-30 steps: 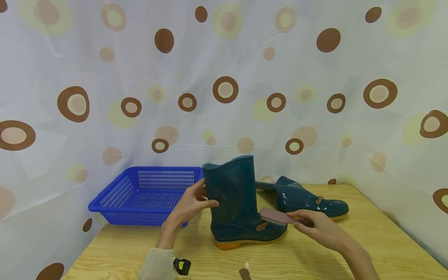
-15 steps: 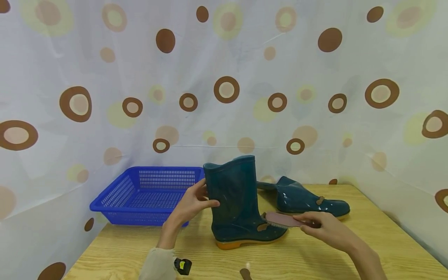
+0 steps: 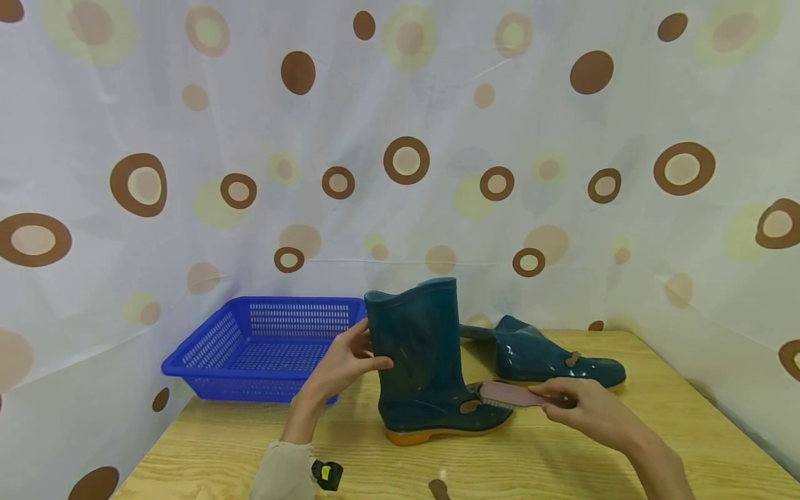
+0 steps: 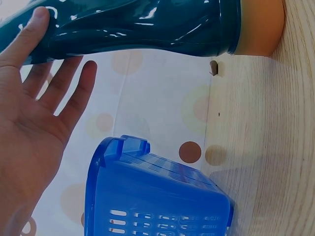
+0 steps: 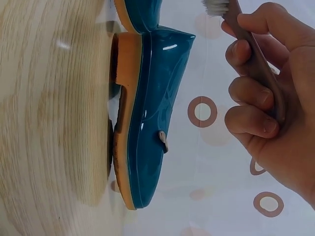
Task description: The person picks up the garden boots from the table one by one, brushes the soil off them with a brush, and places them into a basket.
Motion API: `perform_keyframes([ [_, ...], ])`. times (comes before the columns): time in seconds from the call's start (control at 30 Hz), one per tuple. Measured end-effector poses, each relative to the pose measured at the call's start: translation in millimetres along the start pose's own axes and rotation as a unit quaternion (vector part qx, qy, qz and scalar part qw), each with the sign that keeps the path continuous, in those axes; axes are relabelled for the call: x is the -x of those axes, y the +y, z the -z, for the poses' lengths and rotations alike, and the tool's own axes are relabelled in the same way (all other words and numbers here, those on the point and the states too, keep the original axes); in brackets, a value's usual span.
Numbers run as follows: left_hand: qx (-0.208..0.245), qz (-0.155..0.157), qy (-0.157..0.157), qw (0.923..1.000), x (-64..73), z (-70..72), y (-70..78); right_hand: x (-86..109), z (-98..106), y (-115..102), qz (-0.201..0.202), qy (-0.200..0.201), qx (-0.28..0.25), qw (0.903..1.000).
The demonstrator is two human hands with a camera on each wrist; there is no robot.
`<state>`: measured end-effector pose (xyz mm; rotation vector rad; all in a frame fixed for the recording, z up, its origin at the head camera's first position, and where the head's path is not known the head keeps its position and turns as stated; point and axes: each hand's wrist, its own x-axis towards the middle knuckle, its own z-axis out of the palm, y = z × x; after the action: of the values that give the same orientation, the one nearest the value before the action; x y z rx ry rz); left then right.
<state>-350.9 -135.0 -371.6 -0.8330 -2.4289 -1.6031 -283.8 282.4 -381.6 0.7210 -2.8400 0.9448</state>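
Observation:
A dark teal rubber boot [image 3: 415, 347] with an orange sole stands upright on the table in the head view. My left hand [image 3: 340, 364] holds its shaft from the left, thumb on the near side and the other fingers partly hidden behind. In my right hand [image 3: 584, 410] is a pinkish-brown scrub brush [image 3: 509, 394], gripped by its handle. Its pale bristles face down at the boot's toe, beside a brown patch [image 3: 469, 405]; whether they touch cannot be told. The right wrist view shows fingers curled round the brush handle [image 5: 263, 71].
Behind, a second teal boot [image 3: 550, 354] lies with its shaft folded over and a brown patch on its foot. A blue perforated basket [image 3: 269, 376] stands at the left. Some brown thing [image 3: 439, 489] shows at the near edge. A spotted curtain [image 3: 400, 222] hangs behind the table.
My right hand has moved the brush a little to the right and down along the boot's toe, away from the shaft. The left hand and the boot have stayed in place.

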Motion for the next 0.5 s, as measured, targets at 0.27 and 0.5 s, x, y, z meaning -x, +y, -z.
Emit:
perform_keyframes([
  [0.27,0.004,-0.006,-0.007,0.9999,0.5,0.8,1.4,2.2,0.9,-6.9,0.015,0.069,0.023,0.9973],
  [0.5,0.004,-0.006,-0.008,0.9999,0.8,0.9,2.8,-2.1,-6.2,-9.8,0.084,0.035,-0.037,0.9952],
])
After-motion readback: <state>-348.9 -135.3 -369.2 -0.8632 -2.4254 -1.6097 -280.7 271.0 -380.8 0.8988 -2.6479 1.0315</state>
